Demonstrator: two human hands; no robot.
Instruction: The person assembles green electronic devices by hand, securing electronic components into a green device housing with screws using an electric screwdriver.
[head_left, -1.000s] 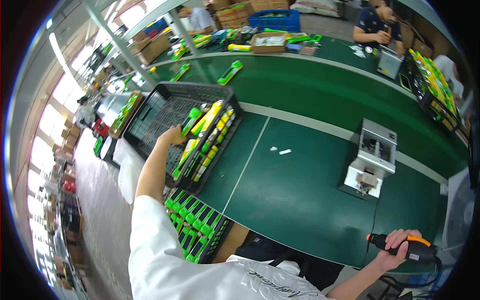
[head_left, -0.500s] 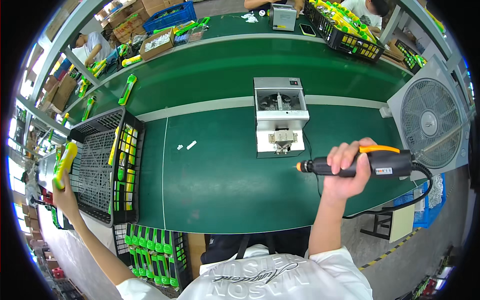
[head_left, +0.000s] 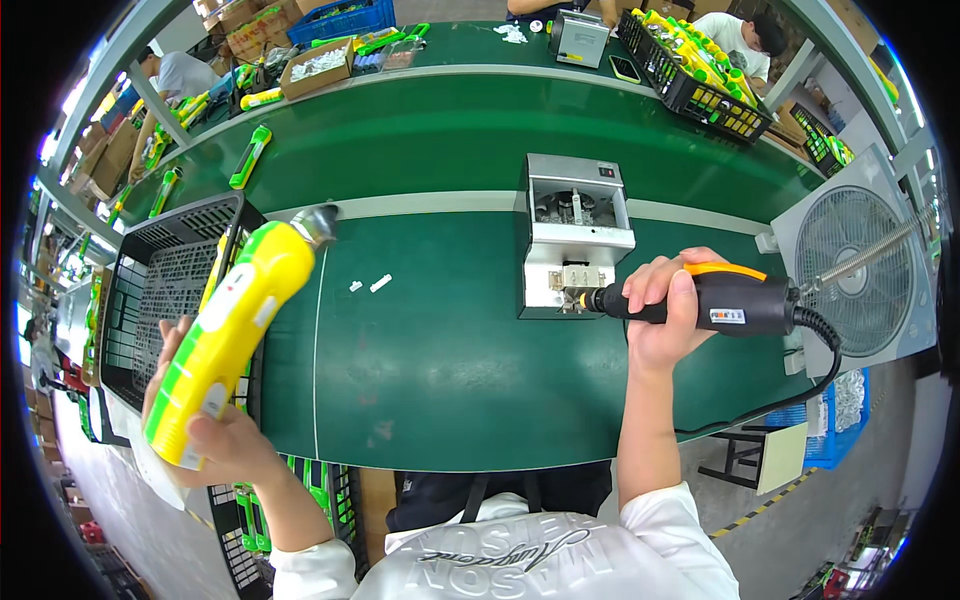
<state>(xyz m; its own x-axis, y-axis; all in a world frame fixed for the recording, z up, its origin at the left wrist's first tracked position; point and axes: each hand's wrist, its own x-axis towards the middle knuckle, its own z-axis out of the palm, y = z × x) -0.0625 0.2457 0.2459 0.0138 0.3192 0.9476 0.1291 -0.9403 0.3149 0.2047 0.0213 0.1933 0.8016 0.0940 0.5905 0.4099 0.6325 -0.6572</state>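
My left hand (head_left: 225,440) grips a yellow and green flashlight-like body (head_left: 240,325), held tilted above the near side of the black basket (head_left: 165,275). A dark shiny piece shows at its upper end. My right hand (head_left: 662,315) is wrapped round a black electric screwdriver (head_left: 745,300) with an orange lever, held level. Its tip meets the front of a grey screw feeder (head_left: 580,235); whether a screw sits on the tip is too small to tell. Two small white plastic parts (head_left: 381,284) lie on the green table (head_left: 440,380).
A fan (head_left: 850,255) stands at the right. The screwdriver's cable (head_left: 830,370) loops past the table edge. Beyond the table runs a green conveyor (head_left: 400,140) carrying several yellow-green bodies. A full black crate (head_left: 700,95) is at the far right. Other people work at the far side.
My left hand has brought the yellow-green body from beyond the basket's left side rightward and nearer. My right hand has moved the screwdriver left and up, its tip now at the screw feeder.
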